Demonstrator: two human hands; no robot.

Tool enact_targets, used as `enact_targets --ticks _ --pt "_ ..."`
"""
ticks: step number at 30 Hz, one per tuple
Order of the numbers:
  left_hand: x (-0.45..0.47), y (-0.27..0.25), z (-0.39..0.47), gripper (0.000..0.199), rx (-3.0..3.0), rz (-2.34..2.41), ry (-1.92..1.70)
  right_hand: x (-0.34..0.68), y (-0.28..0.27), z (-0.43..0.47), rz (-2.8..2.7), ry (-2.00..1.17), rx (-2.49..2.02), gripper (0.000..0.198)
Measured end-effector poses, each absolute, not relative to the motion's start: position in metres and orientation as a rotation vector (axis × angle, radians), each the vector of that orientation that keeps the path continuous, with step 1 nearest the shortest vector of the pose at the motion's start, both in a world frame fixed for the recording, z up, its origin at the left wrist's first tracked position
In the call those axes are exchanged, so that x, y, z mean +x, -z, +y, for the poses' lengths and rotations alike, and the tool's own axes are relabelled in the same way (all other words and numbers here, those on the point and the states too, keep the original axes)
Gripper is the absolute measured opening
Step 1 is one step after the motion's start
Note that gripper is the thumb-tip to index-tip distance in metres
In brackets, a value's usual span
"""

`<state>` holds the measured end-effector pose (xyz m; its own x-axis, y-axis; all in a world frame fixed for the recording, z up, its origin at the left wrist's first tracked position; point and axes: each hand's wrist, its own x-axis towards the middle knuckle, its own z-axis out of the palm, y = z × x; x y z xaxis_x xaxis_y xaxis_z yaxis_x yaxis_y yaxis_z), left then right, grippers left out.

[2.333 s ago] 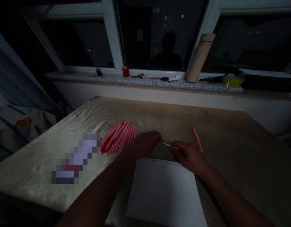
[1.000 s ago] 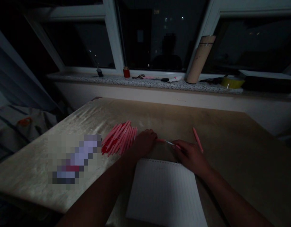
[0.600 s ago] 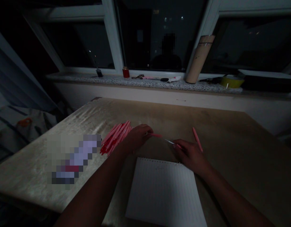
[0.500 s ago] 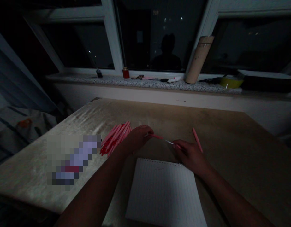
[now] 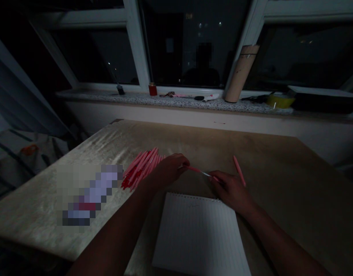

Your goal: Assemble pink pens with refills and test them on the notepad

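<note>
My left hand (image 5: 175, 166) is closed in a pinch on one end of a slim pink pen (image 5: 195, 169). The other end lies in the closed fingers of my right hand (image 5: 232, 191), just above the top edge of a lined notepad (image 5: 199, 234). Between the hands a thin whitish stretch of the pen shows; whether its two pink parts are joined I cannot tell. Left of my left hand lies a heap of pink pens (image 5: 142, 166), partly hidden by my wrist. A single pink pen (image 5: 239, 170) rests on the table beyond my right hand.
A blurred-out pale purple item (image 5: 97, 191) lies on the table (image 5: 280, 165) at left. Along the windowsill (image 5: 188, 100) stand a small red jar (image 5: 152, 89), a tan cylinder (image 5: 242, 73) and a yellow roll (image 5: 280, 101). A faint scribble marks the notepad's top.
My left hand has shifted slightly right, towards my right hand, and the whitish stretch between them looks a little shorter. My right hand has barely moved.
</note>
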<state>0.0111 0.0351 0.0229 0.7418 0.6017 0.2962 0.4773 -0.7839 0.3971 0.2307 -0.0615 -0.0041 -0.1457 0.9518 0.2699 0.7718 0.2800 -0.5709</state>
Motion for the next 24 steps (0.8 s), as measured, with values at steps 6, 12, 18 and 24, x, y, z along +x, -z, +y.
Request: enact_targets --ticks 6,12,18,24 --pt "0.016 -0.022 0.031 0.016 2.641 0.818 -0.594 0.230 0.003 -0.062 -2.000 -0.398 -1.531 0.026" --pt "0.019 -0.022 0.027 0.019 2.614 0.786 -0.600 0.227 0.001 -0.064 -2.004 -0.429 -1.534 0.022" --pt "0.024 -0.023 0.022 0.021 2.548 0.754 -0.609 0.225 0.002 -0.066 -1.953 -0.462 -1.601 0.024" --pt "0.025 -0.027 0.020 0.022 2.374 0.724 -0.672 0.226 0.001 -0.067 -1.938 -0.453 -1.529 0.005"
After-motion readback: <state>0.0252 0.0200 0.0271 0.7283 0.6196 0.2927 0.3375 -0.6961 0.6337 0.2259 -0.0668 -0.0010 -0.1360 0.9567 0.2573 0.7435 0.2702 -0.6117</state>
